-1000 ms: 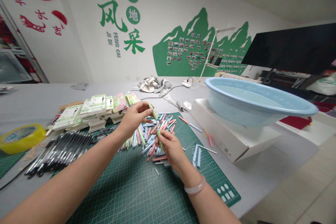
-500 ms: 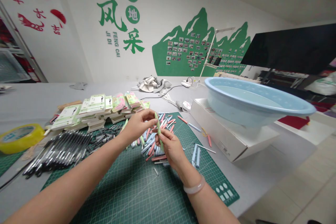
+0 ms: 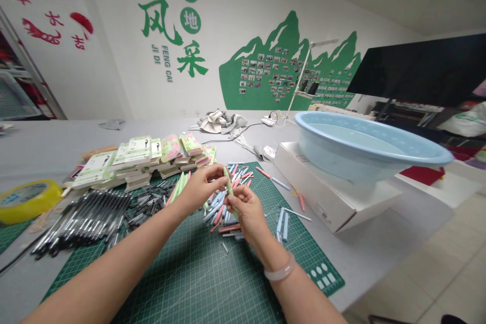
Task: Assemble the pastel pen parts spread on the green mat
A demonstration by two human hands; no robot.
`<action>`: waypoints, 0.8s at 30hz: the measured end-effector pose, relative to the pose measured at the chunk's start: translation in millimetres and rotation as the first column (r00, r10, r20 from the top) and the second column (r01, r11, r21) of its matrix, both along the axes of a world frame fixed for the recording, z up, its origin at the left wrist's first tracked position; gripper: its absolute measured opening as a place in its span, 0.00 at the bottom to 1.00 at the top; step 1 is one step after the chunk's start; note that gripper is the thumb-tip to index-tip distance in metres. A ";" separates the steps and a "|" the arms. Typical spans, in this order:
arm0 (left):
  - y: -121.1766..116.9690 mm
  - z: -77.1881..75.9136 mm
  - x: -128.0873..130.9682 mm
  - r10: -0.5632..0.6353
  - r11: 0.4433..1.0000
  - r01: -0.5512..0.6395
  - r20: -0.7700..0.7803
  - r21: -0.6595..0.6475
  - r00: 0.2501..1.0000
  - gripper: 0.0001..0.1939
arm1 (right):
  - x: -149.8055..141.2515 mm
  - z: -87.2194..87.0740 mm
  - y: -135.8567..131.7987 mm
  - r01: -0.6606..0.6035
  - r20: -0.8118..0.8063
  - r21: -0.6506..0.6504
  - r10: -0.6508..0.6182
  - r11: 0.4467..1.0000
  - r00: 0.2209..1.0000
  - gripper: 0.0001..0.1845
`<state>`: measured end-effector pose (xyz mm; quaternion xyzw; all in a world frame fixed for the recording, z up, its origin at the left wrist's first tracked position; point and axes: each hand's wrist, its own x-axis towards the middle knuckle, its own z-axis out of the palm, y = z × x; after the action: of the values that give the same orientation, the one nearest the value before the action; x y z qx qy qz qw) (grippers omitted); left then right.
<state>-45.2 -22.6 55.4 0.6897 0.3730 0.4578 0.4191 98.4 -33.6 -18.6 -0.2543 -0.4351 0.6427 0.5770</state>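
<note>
A light green pen (image 3: 228, 180) is held between both hands above the cutting mat. My left hand (image 3: 207, 182) pinches its upper end, and my right hand (image 3: 245, 207) grips the lower part with fingertips closed around it. Just behind and below the hands lies a pile of pink, blue and white pen parts (image 3: 216, 207). Several green and pink pens (image 3: 179, 186) lie to the left, partly hidden by my left hand. A small clear piece (image 3: 225, 248) rests on the green cutting mat (image 3: 190, 278) in front.
Black pens (image 3: 81, 217) lie in a row at left, beside yellow tape (image 3: 30, 200). Small boxes (image 3: 138, 152) are stacked behind them. At right a blue basin (image 3: 364, 147) sits on a white box (image 3: 330, 187). Blue pen barrels (image 3: 283, 224) lie on the mat's right side.
Both hands stay on the green pen with almost the same hold. My left forearm has shifted slightly, showing more of the green and pink pens beside it. The view has moved a little.
</note>
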 end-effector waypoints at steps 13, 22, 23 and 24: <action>-4.3 -13.5 -5.0 -0.021 0.997 0.032 0.166 -0.065 0.986 0.09 | -3.9 7.3 -6.3 -0.182 -0.131 -0.078 0.171 0.980 0.977 0.13; -8.9 -9.2 -7.2 -0.087 0.993 0.099 0.171 -0.061 0.981 0.10 | -5.7 5.7 -7.7 -0.298 -0.078 -0.101 0.291 0.949 0.954 0.13; -9.3 -9.7 -6.4 -0.081 0.993 0.095 0.175 -0.073 0.981 0.10 | -6.1 6.9 -8.2 -0.290 -0.082 -0.092 0.283 0.953 0.956 0.13; -9.4 -10.4 -4.7 -0.068 0.993 0.084 0.181 -0.082 0.981 0.11 | -6.5 7.7 -8.4 -0.276 -0.085 -0.080 0.269 0.958 0.959 0.12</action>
<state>-49.9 -32.1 45.0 0.6406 0.3274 0.4840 0.4982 91.9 -42.0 -10.9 -0.1942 -0.4147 0.7443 0.4861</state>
